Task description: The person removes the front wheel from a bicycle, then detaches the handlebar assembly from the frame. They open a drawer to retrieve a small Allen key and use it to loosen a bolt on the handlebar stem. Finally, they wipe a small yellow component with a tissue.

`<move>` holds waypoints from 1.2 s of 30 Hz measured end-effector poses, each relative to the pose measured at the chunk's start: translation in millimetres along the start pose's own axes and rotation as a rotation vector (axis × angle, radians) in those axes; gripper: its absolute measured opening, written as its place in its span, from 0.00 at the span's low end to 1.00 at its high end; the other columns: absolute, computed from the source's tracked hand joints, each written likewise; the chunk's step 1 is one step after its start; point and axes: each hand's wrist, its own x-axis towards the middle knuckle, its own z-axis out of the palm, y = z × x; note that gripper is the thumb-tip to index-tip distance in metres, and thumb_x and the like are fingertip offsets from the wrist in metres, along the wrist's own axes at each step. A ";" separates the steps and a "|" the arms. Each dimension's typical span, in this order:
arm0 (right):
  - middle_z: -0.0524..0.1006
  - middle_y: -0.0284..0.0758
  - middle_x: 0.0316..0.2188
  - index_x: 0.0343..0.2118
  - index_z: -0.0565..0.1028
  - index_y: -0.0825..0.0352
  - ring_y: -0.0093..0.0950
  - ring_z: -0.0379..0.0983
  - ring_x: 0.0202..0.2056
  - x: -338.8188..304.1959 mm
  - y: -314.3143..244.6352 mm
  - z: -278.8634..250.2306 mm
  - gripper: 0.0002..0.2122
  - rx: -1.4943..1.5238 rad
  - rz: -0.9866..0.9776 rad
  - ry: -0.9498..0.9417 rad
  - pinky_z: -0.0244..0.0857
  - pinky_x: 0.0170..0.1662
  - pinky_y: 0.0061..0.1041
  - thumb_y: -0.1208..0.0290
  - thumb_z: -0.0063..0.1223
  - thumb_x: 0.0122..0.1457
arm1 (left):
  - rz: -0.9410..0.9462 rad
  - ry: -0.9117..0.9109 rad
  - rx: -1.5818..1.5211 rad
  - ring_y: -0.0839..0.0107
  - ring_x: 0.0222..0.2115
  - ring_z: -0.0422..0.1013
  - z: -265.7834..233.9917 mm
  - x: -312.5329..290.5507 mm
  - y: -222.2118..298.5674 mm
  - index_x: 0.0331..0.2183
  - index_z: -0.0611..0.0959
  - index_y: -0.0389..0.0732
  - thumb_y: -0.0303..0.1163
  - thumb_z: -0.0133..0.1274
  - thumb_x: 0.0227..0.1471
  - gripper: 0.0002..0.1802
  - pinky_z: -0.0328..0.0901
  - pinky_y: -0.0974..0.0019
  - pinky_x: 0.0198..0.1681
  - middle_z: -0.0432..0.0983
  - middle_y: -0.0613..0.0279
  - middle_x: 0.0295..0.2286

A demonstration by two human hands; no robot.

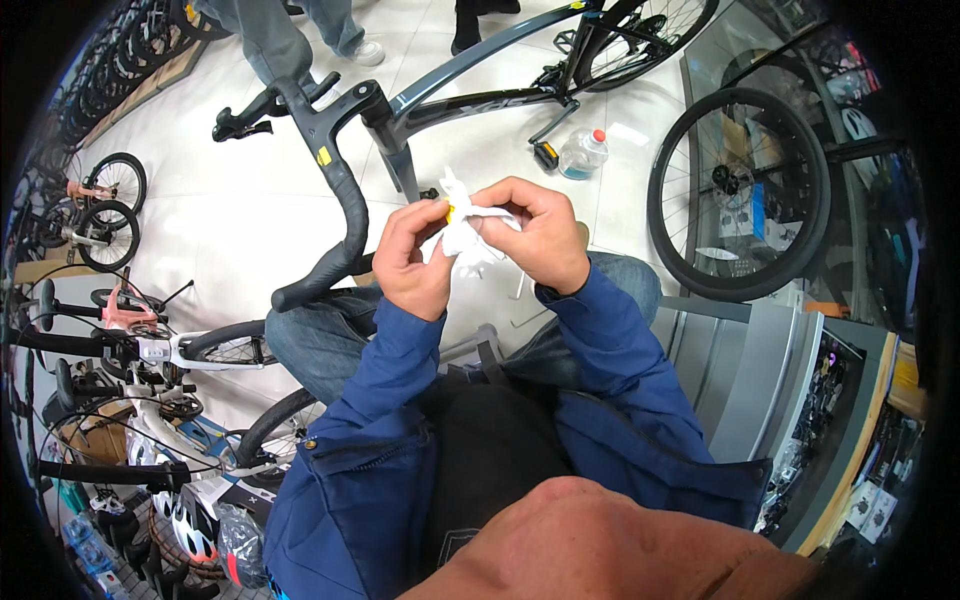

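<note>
In front of my chest, both hands pinch a crumpled white tissue-like wad (463,243) with a small yellow patch near its top. My left hand (414,265) closes its fingertips on the wad's left side, beside the yellow patch. On the other side, my right hand (543,236) grips it between thumb and fingers. Whether anything is wrapped inside cannot be seen. Just beyond my hands stands a dark grey road bike (450,67), its black drop handlebar (348,190) to the left. The fork (401,172) holds no wheel and reaches down near my left hand.
A loose bicycle wheel (660,195) leans against a glass cabinet at right. A clear red-capped bottle (583,155) stands on the floor by the pedal (546,155). Several bikes and helmets (193,527) crowd the left. A grey drawer unit (745,365) is beside my right knee. Another person's legs (270,40) stand beyond.
</note>
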 end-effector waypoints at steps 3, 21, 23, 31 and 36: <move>0.81 0.35 0.40 0.45 0.78 0.74 0.21 0.77 0.43 1.8 -0.5 0.6 0.12 0.049 0.044 -0.017 0.71 0.48 0.22 0.81 0.61 0.56 | 0.161 -0.032 0.223 0.61 0.43 0.79 -3.6 6.3 4.5 0.43 0.85 0.35 0.14 0.64 0.46 0.19 0.74 0.64 0.48 0.80 0.50 0.42; 0.80 0.30 0.38 0.45 0.78 0.71 0.19 0.75 0.40 10.4 -2.0 -16.1 0.12 0.184 0.310 -0.117 0.70 0.45 0.21 0.79 0.58 0.57 | 0.292 -0.200 0.364 0.60 0.43 0.80 -10.4 14.3 19.6 0.43 0.85 0.33 0.13 0.62 0.48 0.18 0.74 0.64 0.47 0.81 0.49 0.41; 0.79 0.29 0.38 0.46 0.77 0.70 0.17 0.74 0.37 11.4 -0.2 -15.3 0.12 0.198 0.279 -0.139 0.69 0.42 0.18 0.79 0.59 0.59 | 0.131 -0.134 0.149 0.61 0.41 0.79 -6.5 13.2 16.6 0.42 0.86 0.35 0.13 0.65 0.46 0.19 0.72 0.65 0.47 0.81 0.51 0.40; 0.81 0.32 0.41 0.48 0.78 0.71 0.21 0.77 0.42 6.4 5.8 -15.6 0.15 0.219 0.235 -0.099 0.72 0.48 0.22 0.82 0.59 0.57 | 0.151 -0.116 0.213 0.61 0.41 0.79 -6.6 11.2 17.4 0.42 0.86 0.36 0.15 0.66 0.47 0.18 0.72 0.64 0.47 0.81 0.51 0.40; 0.81 0.33 0.40 0.47 0.78 0.72 0.20 0.77 0.40 5.9 1.0 -16.0 0.14 0.149 0.191 -0.115 0.73 0.47 0.22 0.81 0.59 0.57 | 0.229 -0.156 0.296 0.63 0.40 0.80 -6.0 15.2 26.7 0.41 0.86 0.35 0.14 0.66 0.47 0.17 0.75 0.66 0.43 0.81 0.51 0.40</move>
